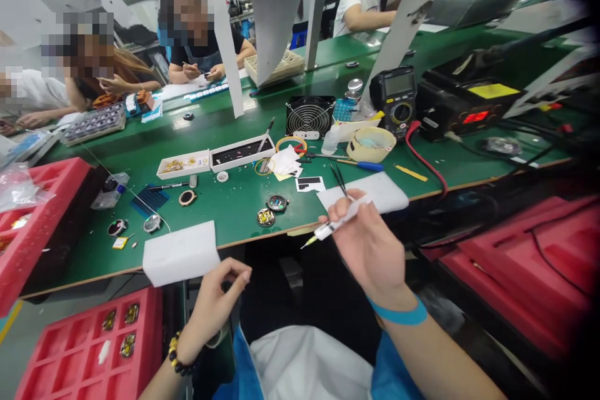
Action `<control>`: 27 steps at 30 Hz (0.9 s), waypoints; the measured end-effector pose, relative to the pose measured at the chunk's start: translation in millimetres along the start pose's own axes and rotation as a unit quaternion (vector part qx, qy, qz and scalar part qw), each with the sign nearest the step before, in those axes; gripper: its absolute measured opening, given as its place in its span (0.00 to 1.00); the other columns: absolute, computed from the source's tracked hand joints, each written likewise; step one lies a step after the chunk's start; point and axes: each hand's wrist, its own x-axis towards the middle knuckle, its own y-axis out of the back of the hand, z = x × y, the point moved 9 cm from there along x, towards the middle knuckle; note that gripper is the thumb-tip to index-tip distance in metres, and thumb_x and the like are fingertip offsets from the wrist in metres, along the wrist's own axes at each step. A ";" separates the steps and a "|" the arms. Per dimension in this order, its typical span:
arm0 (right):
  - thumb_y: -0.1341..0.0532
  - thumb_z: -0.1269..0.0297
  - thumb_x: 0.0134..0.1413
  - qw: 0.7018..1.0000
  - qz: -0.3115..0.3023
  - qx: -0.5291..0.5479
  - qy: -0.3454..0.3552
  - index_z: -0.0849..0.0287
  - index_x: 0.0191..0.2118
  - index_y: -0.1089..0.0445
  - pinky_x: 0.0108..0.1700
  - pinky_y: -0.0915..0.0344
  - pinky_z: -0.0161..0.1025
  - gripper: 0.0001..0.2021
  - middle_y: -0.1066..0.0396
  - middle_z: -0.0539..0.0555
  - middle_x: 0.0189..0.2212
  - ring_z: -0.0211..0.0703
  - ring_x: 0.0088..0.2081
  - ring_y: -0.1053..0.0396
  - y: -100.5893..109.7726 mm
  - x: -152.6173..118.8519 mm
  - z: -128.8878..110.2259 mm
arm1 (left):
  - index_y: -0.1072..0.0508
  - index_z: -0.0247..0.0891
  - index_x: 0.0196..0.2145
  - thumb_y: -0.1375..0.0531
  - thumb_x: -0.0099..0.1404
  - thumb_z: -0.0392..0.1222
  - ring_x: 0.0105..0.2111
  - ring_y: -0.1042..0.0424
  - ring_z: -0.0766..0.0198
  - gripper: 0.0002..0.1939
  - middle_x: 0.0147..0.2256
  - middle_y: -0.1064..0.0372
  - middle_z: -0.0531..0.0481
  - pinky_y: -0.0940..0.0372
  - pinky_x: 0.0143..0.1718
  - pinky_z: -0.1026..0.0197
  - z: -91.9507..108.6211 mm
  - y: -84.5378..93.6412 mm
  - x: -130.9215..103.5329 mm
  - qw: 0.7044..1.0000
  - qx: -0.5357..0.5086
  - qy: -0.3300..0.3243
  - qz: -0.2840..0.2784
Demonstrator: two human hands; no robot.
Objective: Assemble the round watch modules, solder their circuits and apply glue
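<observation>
My right hand is closed around a white syringe with a thin yellow-green tip pointing left and down. Black tweezers stick out behind its fingers; whether the hand grips them too is hard to tell. My left hand is over the bench's front edge, thumb and forefinger brought together, nothing visible in them. Beside it lies a white foam block. On the green bench between the hands are a round watch part with yellow inside and a dark round watch case.
White trays of small parts, a fan, a tape roll, a multimeter and a soldering station stand farther back. Red foam trays flank me. Several people work across the bench.
</observation>
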 end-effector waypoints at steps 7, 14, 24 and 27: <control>0.40 0.52 0.61 0.996 -0.049 -0.078 0.003 0.54 0.35 0.30 0.25 0.45 0.35 0.11 0.49 0.48 0.22 0.39 0.24 0.49 -38.2 13.0 -11.5 | 0.34 0.41 0.60 0.38 0.70 0.43 0.57 0.31 0.51 0.22 0.56 0.30 0.40 0.36 0.61 0.46 55.9 21.8 37.8 0.951 0.180 -0.205 0.144; 0.46 0.34 0.64 0.988 -0.100 -0.115 0.006 0.56 0.20 0.41 0.19 0.54 0.34 0.32 0.58 0.45 0.13 0.35 0.17 0.58 -79.9 24.7 -2.9 | 0.47 0.39 0.69 0.36 0.69 0.43 0.64 0.38 0.51 0.37 0.64 0.38 0.39 0.42 0.66 0.45 56.2 -9.8 80.8 0.946 0.217 -0.236 0.042; 0.48 0.38 0.64 0.990 -0.083 -0.111 0.012 0.56 0.15 0.50 0.17 0.59 0.35 0.33 0.63 0.45 0.11 0.34 0.14 0.62 -88.4 47.0 24.2 | 0.34 0.38 0.60 0.37 0.71 0.46 0.52 0.30 0.53 0.23 0.51 0.27 0.44 0.34 0.54 0.50 52.2 -11.7 79.1 0.938 0.234 -0.243 0.076; 0.49 0.36 0.63 0.989 -0.084 -0.120 0.022 0.56 0.15 0.52 0.18 0.58 0.35 0.34 0.64 0.45 0.11 0.35 0.14 0.62 -89.9 49.4 30.8 | 0.33 0.39 0.59 0.37 0.71 0.47 0.50 0.30 0.53 0.23 0.50 0.27 0.44 0.33 0.53 0.50 51.6 -11.0 78.4 0.937 0.231 -0.247 0.084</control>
